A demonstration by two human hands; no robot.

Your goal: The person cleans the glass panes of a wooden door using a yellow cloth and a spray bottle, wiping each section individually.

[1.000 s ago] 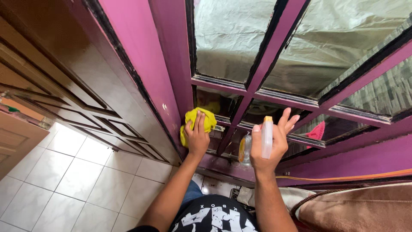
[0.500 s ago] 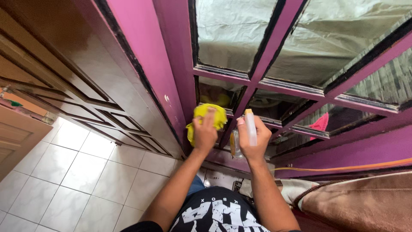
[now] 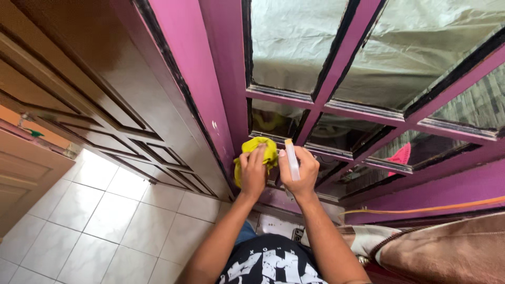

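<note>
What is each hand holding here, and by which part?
Left hand presses a bunched yellow cloth against the purple window frame. Right hand grips a slim white tube around its middle.

magenta window frame [image 3: 336,58] 12 o'clock | brown panelled door [image 3: 89,105] 10 o'clock | white tiled floor [image 3: 94,226] 8 o'clock | daylight

Yellow cloth [image 3: 261,149] bunched, pressed against magenta window frame; slim white bottle [image 3: 292,159] upright just beside.

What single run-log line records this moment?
left hand: presses yellow cloth on window frame | right hand: holds white bottle
</note>
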